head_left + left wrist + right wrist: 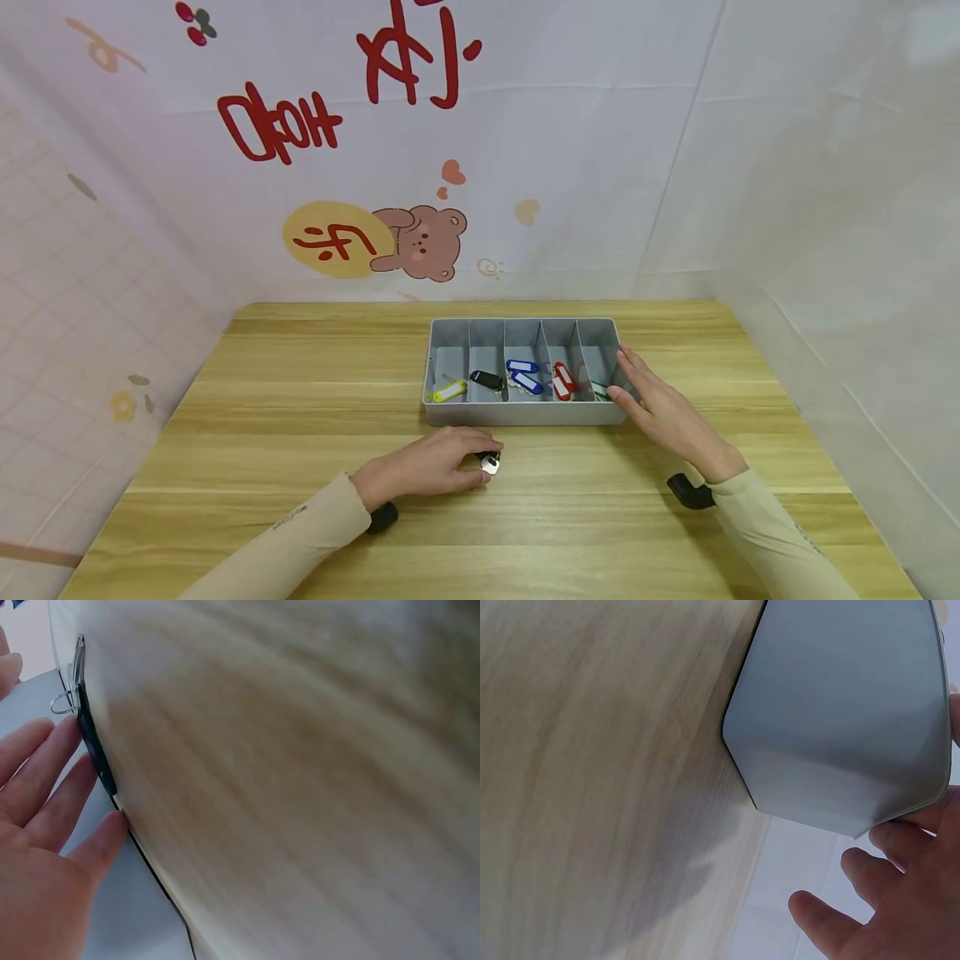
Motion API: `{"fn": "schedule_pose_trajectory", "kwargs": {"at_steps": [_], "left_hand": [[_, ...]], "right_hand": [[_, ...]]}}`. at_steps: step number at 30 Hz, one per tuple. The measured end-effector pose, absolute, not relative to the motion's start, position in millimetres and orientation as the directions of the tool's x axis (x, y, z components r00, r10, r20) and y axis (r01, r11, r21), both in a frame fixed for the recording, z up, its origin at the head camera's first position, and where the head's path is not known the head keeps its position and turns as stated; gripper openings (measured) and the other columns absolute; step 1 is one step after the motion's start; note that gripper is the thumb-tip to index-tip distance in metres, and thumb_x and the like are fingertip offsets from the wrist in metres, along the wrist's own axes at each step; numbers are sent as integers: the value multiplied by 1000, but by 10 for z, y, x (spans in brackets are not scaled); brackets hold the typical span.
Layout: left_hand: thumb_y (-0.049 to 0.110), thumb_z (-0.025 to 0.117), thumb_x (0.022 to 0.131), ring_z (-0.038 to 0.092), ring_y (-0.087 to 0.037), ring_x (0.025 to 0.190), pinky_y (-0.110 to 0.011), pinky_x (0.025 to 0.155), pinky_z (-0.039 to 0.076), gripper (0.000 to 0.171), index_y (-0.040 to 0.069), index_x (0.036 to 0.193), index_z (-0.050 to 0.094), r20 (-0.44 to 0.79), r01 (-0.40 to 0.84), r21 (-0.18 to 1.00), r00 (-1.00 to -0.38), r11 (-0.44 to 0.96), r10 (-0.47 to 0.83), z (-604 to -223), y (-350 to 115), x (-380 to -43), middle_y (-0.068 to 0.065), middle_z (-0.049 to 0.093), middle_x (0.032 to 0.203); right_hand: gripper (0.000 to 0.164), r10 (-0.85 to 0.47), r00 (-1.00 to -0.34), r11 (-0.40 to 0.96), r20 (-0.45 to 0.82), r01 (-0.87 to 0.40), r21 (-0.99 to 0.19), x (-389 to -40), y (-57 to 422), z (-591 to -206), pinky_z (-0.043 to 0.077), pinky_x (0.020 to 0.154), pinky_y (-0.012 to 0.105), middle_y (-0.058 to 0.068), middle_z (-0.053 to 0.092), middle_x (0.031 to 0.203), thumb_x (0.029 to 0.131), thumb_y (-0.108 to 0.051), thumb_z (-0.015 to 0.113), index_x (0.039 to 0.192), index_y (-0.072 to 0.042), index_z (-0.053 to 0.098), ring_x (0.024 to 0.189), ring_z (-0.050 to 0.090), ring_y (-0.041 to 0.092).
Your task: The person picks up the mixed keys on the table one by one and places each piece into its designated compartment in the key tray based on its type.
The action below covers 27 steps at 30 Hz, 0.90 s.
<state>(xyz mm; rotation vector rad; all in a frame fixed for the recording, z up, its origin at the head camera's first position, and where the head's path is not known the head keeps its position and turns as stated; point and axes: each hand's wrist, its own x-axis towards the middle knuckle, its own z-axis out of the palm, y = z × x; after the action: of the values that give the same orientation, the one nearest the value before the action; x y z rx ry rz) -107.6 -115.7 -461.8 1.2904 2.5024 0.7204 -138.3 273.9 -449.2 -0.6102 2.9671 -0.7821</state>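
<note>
In the head view my left hand reaches over a black key tag with a metal key, which lies on the table just in front of the grey divided tray. The left wrist view shows the black key tag edge-on against the tabletop. Fingertips reach its near side, and the thumb touches down a little apart from it. My right hand rests with extended fingers on the tray's right end. In the right wrist view its fingers lie along the rim of the tray, partly hidden behind it.
From left to right the tray's compartments hold a yellow key tag, a black one, two blue ones, two red ones and a green one. A printed cloth stands behind the wooden table.
</note>
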Motion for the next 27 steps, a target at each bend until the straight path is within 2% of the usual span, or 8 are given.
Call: {"fn": "schedule_pose_trajectory", "kwargs": {"at_steps": [5, 10, 21, 27], "left_hand": [[20, 71, 98, 60, -18, 127, -33, 112, 42, 38, 5, 133, 69, 44, 728, 498, -564, 471, 825, -4633, -1132, -1082, -5, 68, 132], [21, 73, 98, 60, -17, 126, -33, 112, 42, 32, 8, 127, 73, 45, 751, 462, -552, 472, 833, -4651, -1088, -1059, -1, 69, 129], [23, 77, 96, 60, -14, 118, -29, 104, 47, 27, 12, 121, 77, -8, 699, 485, -597, 525, 802, -4637, -1004, -1042, 2, 69, 123], [25, 78, 95, 60, -11, 112, -27, 100, 48, 23, 14, 115, 80, -1, 714, 463, -593, 526, 805, -4643, -985, -1056, 4, 69, 119]], "right_hand": [[74, -374, -922, 795, 102, -375, -477, -1383, 2741, -4495, 25, 117, 65, 14, 11, 172, 110, -41, 50, 162, 3, 23, 155, 19, 43], [74, -373, -924, 796, 86, -366, -482, -1384, 2745, -4499, 25, 117, 64, 14, 11, 173, 110, -41, 51, 163, 2, 22, 156, 17, 41], [75, -376, -923, 792, 85, -367, -487, -1387, 2756, -4517, 24, 117, 65, 16, 12, 172, 109, -42, 52, 162, 3, 22, 156, 17, 41], [74, -375, -923, 795, 84, -367, -483, -1386, 2751, -4513, 25, 117, 65, 18, 14, 172, 109, -39, 54, 163, 2, 22, 155, 18, 42]]}}
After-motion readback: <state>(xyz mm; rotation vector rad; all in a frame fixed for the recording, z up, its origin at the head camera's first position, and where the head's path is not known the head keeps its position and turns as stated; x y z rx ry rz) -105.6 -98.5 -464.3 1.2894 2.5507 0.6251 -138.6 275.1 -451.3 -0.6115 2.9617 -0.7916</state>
